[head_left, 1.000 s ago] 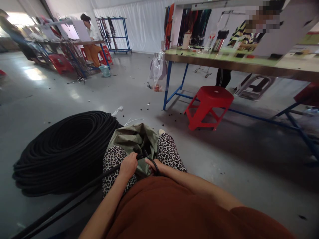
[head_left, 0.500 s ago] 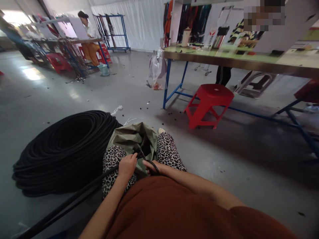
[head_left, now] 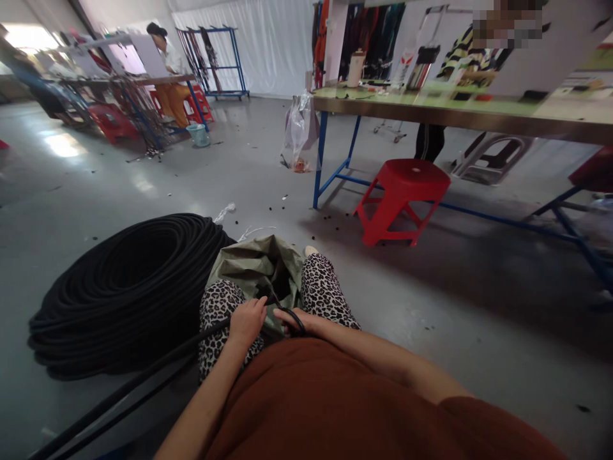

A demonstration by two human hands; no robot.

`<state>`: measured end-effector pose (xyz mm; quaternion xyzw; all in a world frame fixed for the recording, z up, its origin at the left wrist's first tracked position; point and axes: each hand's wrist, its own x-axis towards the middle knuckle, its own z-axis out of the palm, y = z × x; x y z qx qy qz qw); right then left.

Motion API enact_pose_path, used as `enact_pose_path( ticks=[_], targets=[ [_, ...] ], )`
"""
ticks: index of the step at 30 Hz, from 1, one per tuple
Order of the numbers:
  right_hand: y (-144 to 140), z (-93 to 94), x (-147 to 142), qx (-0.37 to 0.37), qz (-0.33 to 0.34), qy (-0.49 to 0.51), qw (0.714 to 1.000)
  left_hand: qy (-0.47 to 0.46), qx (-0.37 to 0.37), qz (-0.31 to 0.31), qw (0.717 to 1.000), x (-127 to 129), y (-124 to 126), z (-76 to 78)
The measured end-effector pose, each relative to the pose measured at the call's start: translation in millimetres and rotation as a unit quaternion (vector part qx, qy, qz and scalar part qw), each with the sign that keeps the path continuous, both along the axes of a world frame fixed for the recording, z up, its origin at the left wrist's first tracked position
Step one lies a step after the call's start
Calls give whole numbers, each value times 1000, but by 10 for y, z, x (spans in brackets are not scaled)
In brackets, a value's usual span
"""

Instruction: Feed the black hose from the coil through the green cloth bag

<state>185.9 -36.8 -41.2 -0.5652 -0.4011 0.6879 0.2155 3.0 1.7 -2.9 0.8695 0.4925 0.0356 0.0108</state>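
Head view: the left hand (head_left: 246, 321) is closed around a black hose (head_left: 143, 377) that runs across the lap from the lower left. The right hand (head_left: 297, 319) grips dark-handled scissors (head_left: 290, 314) at the hose end, just over the mouth of a green bag (head_left: 249, 265) held between the knees. A big hose coil (head_left: 119, 287) lies on the floor to the left. A red stool (head_left: 402, 201) stands by the table (head_left: 454, 115), where another person stands.

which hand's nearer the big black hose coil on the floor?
Left. The left hand grips the hose on the coil side; the right hand sits farther off, by the green bag.
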Motion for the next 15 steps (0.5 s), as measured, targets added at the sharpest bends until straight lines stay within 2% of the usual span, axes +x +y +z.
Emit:
enact_pose_path(
  ticks=[8,15],
  targets=[
    [55,-49,39,39,71,-61,995,-5,9,-2,1000,-23,5,-35],
    [35,30,35,24,48,-45,998,-11,8,3,1000,-7,-2,-12]
  ],
)
